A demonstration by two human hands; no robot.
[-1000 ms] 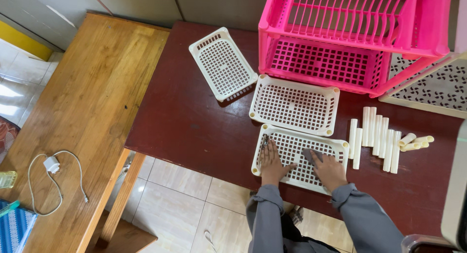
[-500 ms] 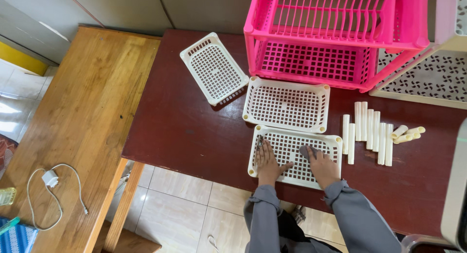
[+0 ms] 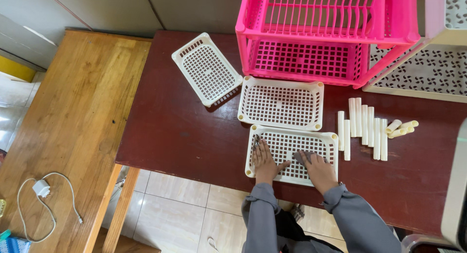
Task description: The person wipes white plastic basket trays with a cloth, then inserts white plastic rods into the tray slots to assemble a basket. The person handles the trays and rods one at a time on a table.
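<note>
The left hand (image 3: 264,161) lies flat with fingers spread on the mesh floor of the nearest white perforated tray (image 3: 325,138), which sits at the front edge of the dark red surface (image 3: 180,131); the right hand (image 3: 318,169) rests in the same tray, its fingers pressed down on a small grey cloth (image 3: 300,156) toward the tray's middle, the fingers held together rather than splayed; both grey sleeves (image 3: 357,221) run off the front of the surface.

Just behind that tray, touching or nearly touching it, lies a second white tray (image 3: 280,103) of the same kind; a third white tray (image 3: 206,69) lies behind and to the left of the nearest tray, turned at an angle; behind the second one stands a pink two-tier rack (image 3: 325,39); to the right of the nearest tray, close by, a row of cream plastic tubes (image 3: 362,126) lies side by side, with a few shorter tubes (image 3: 402,128) heaped beyond them.

Far left of the nearest tray, on the adjoining pale wooden bench (image 3: 78,117), lies a white charger with its cable (image 3: 41,194).
</note>
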